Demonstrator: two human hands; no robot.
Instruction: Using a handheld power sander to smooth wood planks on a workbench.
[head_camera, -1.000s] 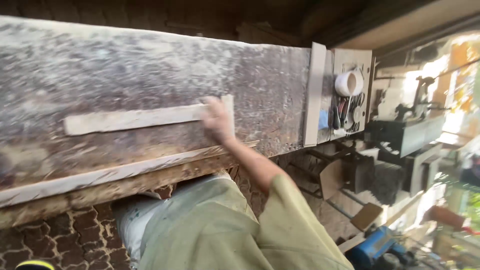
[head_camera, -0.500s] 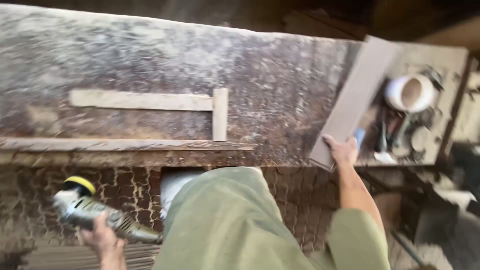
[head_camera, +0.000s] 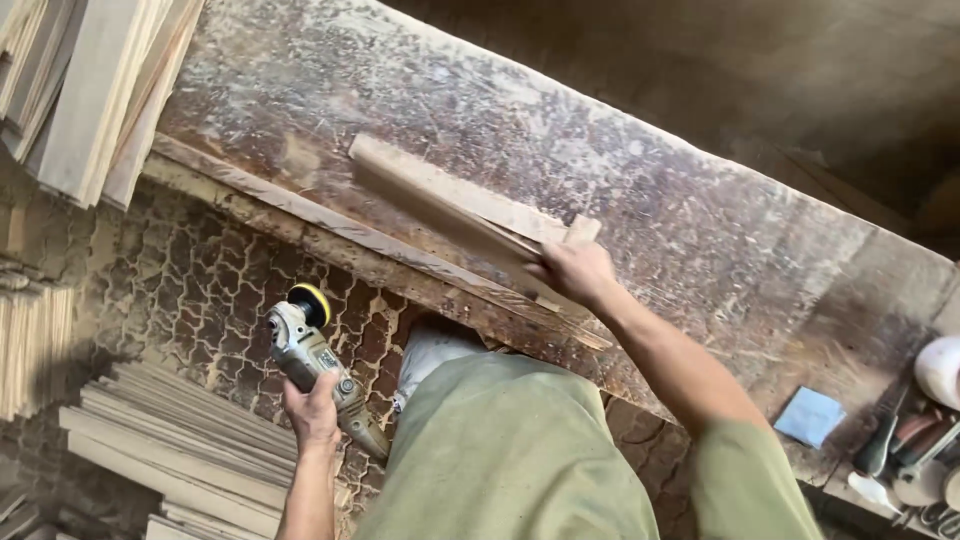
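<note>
A stiff, light wooden strip (head_camera: 450, 205) is clamped at its end by the right hand (head_camera: 575, 272) above the counter (head_camera: 700, 230); a heavier sander (head_camera: 315, 365) is gripped by the left hand (head_camera: 312, 410).

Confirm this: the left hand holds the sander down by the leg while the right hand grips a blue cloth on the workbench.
Wrong on the cloth. The head view shows the right hand gripping a wooden strip on the workbench; the left hand does hold the sander.

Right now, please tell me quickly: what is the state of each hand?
Left hand: closed around the angle grinder, held below the bench.
Right hand: fingers closed on the wooden strip on the workbench.
</note>
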